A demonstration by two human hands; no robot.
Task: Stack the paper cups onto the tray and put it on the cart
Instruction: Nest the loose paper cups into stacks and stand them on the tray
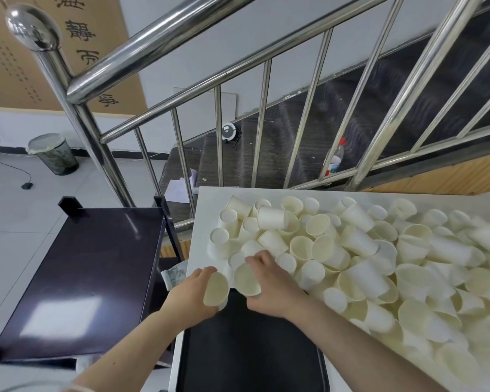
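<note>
Several white paper cups lie in a loose heap on the white table. A black tray sits on the table's near left end, bare on top. My left hand grips a paper cup above the tray's far left corner, its mouth facing me. My right hand holds a second cup right beside it, at the edge of the heap. The dark cart stands to the left of the table.
A steel stair railing runs behind the table, with dark steps beyond it. A plastic bottle stands on a step. A bin and loose cables lie on the tiled floor at left.
</note>
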